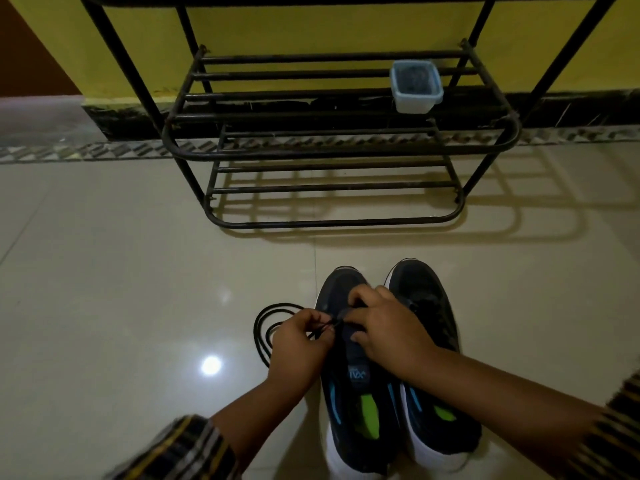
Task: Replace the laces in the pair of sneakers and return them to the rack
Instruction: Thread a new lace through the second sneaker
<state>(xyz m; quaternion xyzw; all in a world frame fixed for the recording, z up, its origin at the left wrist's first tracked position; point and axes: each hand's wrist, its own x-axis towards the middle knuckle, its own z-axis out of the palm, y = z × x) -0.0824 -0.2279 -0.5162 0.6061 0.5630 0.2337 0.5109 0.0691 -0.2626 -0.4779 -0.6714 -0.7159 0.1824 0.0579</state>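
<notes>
Left fingers (320, 323): pinched on the black lace (263, 327) at its end.
Right hand (384, 327): fingers curled over the left sneaker (353, 375), lower centre of frame, holding the eyelet area.
Lace: thin, limp, light; likely best gripped at the stiff tip.
Right sneaker (429, 306): alongside, touching.
Shoe rack (339, 152): upper centre, holding a plastic container (416, 86).

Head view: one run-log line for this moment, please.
left hand pinches black lace | right hand holds left sneaker | rack holds container
</notes>
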